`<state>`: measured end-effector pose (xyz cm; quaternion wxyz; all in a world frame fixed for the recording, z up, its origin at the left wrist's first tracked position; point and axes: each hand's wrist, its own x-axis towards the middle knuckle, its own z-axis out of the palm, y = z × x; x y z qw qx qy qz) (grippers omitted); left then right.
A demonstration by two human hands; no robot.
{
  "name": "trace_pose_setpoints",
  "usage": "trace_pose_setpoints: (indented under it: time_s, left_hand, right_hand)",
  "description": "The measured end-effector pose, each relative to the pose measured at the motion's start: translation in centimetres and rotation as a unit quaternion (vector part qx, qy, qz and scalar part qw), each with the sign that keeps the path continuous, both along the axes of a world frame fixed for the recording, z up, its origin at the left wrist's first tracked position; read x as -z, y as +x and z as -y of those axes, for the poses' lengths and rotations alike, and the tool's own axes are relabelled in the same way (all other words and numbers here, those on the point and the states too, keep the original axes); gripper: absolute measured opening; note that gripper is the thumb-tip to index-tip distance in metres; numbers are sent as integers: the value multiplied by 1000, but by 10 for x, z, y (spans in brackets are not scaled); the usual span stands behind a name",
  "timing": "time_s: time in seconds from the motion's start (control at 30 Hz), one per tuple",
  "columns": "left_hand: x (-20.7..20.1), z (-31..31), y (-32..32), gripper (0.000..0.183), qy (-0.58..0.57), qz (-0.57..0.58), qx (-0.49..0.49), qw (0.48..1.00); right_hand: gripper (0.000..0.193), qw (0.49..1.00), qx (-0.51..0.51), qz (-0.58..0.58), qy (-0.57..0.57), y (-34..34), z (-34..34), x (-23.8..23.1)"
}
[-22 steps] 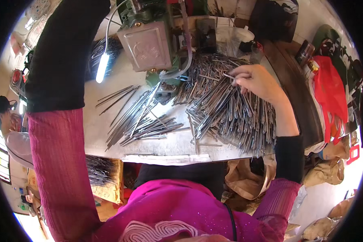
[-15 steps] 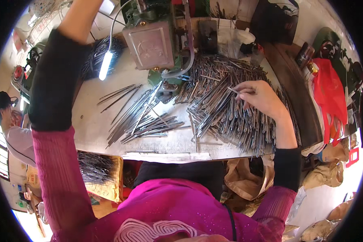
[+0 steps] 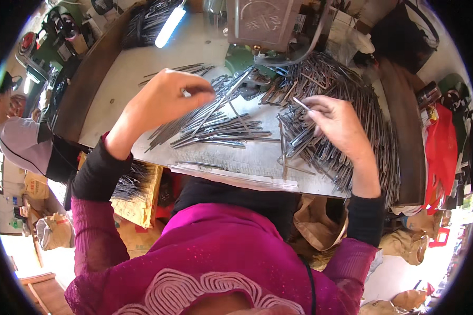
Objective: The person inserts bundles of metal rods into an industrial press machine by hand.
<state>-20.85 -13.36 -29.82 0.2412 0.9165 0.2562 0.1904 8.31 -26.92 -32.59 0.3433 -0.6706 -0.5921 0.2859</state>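
Observation:
My right hand (image 3: pixel 337 123) hovers over the right-hand heap of thin metal rods (image 3: pixel 352 94), with a short length of one slim metal rod (image 3: pixel 301 104) pinched between thumb and fingertips, pointing up and left. My left hand (image 3: pixel 165 100) is in the air over the left part of the table, bent at the wrist. Its fingers curl toward the right, but shadow and blur hide whether they hold anything. Below and beside it lies a smaller, looser pile of metal rods (image 3: pixel 220 131). Between the two piles, a green machine (image 3: pixel 242 58) with a grey cover plate (image 3: pixel 263 23) rises from the table.
A lit lamp tube (image 3: pixel 170 27) hangs at the back left, near a dark bundle of rods (image 3: pixel 142 26). Wooden boards (image 3: pixel 404 131) edge the table. More rods sit in a yellow-lined box (image 3: pixel 147 194) below. Another person (image 3: pixel 23 136) is at far left; a red bag (image 3: pixel 440 152) hangs right.
My left hand has come down from beyond the top edge to above the left pile. My right hand still pinches the rod over the heap. The view has shifted, showing less of the machine.

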Motion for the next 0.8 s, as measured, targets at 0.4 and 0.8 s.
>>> trace_pose_setpoints:
  time_s: [0.4, 0.8]
  left_hand:
    - [58, -59, 46, 49, -149, -33, -67, 986]
    - [74, -63, 61, 39, -304, 50, -6, 951]
  right_hand:
    - [21, 917, 25, 355, 181, -37, -33, 33]
    - [28, 979, -118, 159, 56, -84, -53, 41]
